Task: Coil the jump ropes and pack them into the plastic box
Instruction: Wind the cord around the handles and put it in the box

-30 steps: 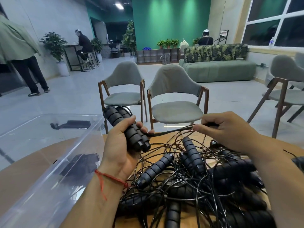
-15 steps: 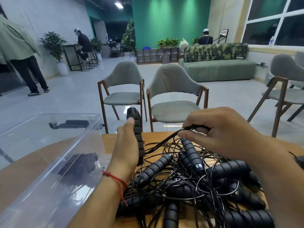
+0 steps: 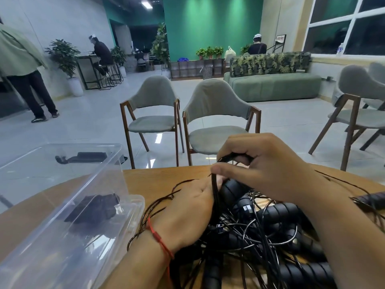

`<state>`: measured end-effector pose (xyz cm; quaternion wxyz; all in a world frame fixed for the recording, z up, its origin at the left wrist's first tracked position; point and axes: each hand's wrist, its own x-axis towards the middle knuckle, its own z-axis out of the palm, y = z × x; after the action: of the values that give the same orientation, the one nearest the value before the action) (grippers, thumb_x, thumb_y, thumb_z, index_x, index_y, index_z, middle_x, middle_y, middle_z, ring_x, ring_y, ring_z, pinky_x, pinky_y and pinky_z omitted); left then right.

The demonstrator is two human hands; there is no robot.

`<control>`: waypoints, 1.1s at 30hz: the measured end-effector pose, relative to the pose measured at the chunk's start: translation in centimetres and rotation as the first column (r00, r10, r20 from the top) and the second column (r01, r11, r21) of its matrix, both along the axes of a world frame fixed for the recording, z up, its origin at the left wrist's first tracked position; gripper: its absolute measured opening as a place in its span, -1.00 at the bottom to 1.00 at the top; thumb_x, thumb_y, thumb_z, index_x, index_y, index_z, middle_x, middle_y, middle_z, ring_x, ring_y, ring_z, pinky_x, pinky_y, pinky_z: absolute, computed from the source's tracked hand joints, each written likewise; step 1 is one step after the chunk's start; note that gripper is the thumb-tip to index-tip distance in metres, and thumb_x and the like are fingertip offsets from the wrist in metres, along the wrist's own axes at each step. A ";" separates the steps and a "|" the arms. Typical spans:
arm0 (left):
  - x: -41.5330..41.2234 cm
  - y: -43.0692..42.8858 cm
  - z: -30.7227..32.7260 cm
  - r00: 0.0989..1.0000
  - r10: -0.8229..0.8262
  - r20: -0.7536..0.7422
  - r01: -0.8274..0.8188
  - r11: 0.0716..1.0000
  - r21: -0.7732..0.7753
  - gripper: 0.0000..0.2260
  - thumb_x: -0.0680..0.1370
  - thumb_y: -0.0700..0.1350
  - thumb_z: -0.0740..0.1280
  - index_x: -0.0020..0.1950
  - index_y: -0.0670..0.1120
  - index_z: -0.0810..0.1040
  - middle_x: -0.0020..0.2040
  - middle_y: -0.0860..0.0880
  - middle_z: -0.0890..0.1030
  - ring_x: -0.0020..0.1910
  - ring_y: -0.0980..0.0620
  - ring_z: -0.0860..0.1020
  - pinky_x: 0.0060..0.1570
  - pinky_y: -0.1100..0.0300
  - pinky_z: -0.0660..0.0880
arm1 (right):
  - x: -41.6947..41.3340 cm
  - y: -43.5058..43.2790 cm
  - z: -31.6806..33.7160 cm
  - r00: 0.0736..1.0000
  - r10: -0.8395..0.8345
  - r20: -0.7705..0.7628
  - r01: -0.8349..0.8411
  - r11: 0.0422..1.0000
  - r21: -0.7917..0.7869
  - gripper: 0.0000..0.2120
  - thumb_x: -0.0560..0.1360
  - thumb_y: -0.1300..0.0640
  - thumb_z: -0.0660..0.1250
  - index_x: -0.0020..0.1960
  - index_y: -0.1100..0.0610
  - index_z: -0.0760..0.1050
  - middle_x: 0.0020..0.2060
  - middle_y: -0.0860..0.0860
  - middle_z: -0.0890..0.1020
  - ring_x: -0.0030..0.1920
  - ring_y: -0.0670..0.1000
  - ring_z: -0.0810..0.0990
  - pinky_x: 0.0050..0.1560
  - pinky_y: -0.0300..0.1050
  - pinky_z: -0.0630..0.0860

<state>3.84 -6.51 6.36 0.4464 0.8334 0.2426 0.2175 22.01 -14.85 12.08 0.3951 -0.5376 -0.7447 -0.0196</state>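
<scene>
A tangled pile of black jump ropes (image 3: 277, 230) with ribbed foam handles lies on the wooden table (image 3: 158, 178). My left hand (image 3: 187, 213) is low on the pile's left side, palm down, its fingers curled round a pair of handles (image 3: 231, 191) that show just past the fingertips. Above it my right hand (image 3: 268, 167) pinches a black cord (image 3: 214, 190) that runs straight down beside my left thumb. The clear plastic box (image 3: 89, 186) stands tilted at the left with a dark bundle (image 3: 93, 209) inside.
Two grey chairs (image 3: 210, 122) stand just beyond the table's far edge, and another chair (image 3: 358, 113) is to the right. A loose handle (image 3: 373, 198) lies at the table's right edge. A person (image 3: 25, 76) stands far left.
My left hand has dropped from upright in the air down onto the pile with its handles. My right hand has moved left and closer with the cord, over the left hand.
</scene>
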 end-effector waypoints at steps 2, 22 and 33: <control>-0.2 -0.9 0.9 1.000 -0.004 0.001 0.004 0.999 -0.036 -0.61 0.79 0.18 0.01 0.35 0.30 0.61 0.15 0.14 0.73 0.15 0.18 0.66 0.20 0.02 0.57 | 0.7 -0.1 -0.1 0.990 -0.017 -0.137 0.005 0.997 -0.083 -0.84 0.53 -0.11 0.55 -0.13 -0.04 0.69 -0.38 -0.02 0.54 -0.35 0.01 0.44 -0.27 -0.04 0.40; -0.5 -2.3 1.0 0.979 -0.078 0.188 0.026 0.965 0.262 -0.65 0.59 -0.13 0.18 0.35 0.12 0.49 -0.28 0.01 0.59 -0.31 -0.02 0.56 -0.30 -0.09 0.46 | 4.0 1.5 -2.9 0.493 -0.015 -0.870 -0.679 0.618 -0.396 -0.79 0.59 0.14 0.45 0.13 0.16 0.46 -0.17 0.08 0.60 -0.24 0.06 0.56 -0.18 -0.07 0.48; -1.9 0.4 2.2 0.898 0.045 0.438 -0.096 0.991 0.096 -0.71 0.55 -0.22 0.14 0.01 -0.07 0.66 -0.21 -0.09 0.59 -0.24 -0.04 0.52 -0.32 0.11 0.45 | 0.2 1.8 -4.7 0.767 -0.015 -0.642 -0.325 0.853 -0.409 -0.80 0.63 0.09 0.46 0.24 -0.04 0.68 0.04 0.16 0.74 0.09 0.10 0.71 0.22 0.06 0.65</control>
<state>1.96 -6.13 8.59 0.4325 0.7788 0.1539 0.4275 22.23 -13.02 7.43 0.4667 -0.5304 -0.5936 0.3855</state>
